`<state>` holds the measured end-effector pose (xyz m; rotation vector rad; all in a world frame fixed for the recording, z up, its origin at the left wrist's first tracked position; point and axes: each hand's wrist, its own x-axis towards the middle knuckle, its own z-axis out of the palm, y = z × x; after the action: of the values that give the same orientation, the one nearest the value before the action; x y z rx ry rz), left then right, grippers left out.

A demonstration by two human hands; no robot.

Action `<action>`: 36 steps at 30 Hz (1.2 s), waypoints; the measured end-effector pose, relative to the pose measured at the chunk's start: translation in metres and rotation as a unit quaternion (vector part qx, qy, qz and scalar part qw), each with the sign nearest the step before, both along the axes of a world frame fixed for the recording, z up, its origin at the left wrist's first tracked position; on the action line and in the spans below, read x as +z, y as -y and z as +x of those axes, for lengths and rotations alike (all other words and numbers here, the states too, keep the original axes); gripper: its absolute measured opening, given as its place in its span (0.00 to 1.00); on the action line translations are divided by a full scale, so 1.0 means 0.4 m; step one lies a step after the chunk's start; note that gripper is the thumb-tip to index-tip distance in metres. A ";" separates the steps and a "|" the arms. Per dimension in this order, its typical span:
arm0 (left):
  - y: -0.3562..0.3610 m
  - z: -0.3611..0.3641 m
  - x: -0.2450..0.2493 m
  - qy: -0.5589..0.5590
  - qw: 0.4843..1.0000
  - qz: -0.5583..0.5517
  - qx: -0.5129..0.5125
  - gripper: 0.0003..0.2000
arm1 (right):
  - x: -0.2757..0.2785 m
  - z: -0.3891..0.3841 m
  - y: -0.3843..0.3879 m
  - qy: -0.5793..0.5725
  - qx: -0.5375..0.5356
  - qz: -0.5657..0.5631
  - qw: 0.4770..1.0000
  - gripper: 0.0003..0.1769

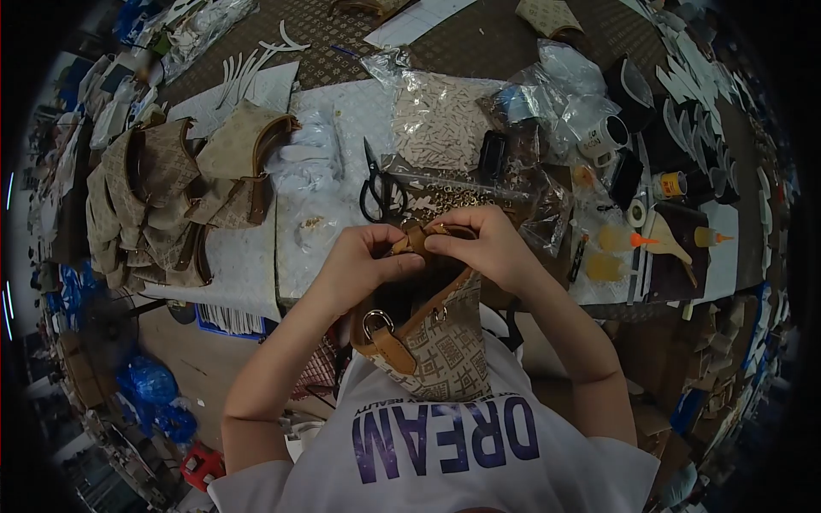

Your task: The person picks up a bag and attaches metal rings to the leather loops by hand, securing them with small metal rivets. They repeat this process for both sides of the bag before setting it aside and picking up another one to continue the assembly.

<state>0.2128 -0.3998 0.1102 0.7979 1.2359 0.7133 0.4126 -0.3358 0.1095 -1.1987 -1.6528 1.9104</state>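
Head view: left hand point(357, 267) and right hand point(492, 250), fingers point(402, 266) clamped on brown strap point(414, 237) of one patterned handbag point(453, 342) at near edge of desk point(325, 38), one clear plastic bag point(440, 81) of pale pieces point(438, 124) beyond, one scissors point(377, 192).

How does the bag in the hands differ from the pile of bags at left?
The left hand and right hand hold the bag; neither touches the pile. The bag's pattern is bold, brown on cream; the pile looks duller tan. Both show brown trim.
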 end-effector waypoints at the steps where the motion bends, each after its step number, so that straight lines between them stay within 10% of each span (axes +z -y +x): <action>1: -0.002 0.005 0.008 -0.007 1.000 -0.004 -0.001 0.08 | 0.002 0.003 0.001 0.005 -0.006 0.002 1.000 0.15; 15: -0.008 0.014 0.002 -0.087 0.984 0.157 0.000 0.14 | -0.011 0.000 0.012 -0.020 0.034 0.009 0.999 0.12; 21: -0.062 -0.016 0.010 -0.285 0.912 0.244 -0.167 0.13 | 0.012 -0.008 -0.024 0.114 0.185 0.049 0.975 0.19; 30: -0.061 0.012 -0.135 -0.301 0.849 0.426 -0.087 0.14 | -0.099 -0.048 0.004 0.134 0.065 0.208 0.967 0.08; 36: -0.083 -0.085 -0.095 -0.156 0.950 0.206 -0.174 0.28 | -0.021 -0.089 -0.083 0.087 -0.080 0.180 0.976 0.08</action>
<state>0.1786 -0.3667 0.0721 1.4822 1.1923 0.5728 0.3772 -0.3026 0.1013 -1.3275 -1.8294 1.3682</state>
